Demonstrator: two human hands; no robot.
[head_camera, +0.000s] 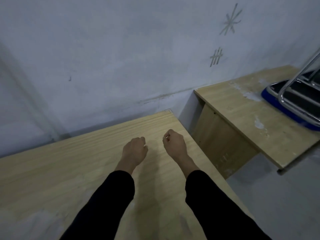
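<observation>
Left hand (pixel 135 149): being held above the wooden table (pixel 52 179), fingers curled in, nothing being gripped; right hand (pixel 174 144): being held just beside it, likewise curled on nothing visible; table: being kept against the wall (pixel 121 49); second table (pixel 242 108), at right: being occupied by a blue chair (pixel 284 108).

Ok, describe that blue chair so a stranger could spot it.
Follow the pale bluish wall right to the worn light-wood desk. At its right end rests a blue-edged chair seat with chrome tube legs pointing up. It's the only blue, shiny thing in view.
</observation>
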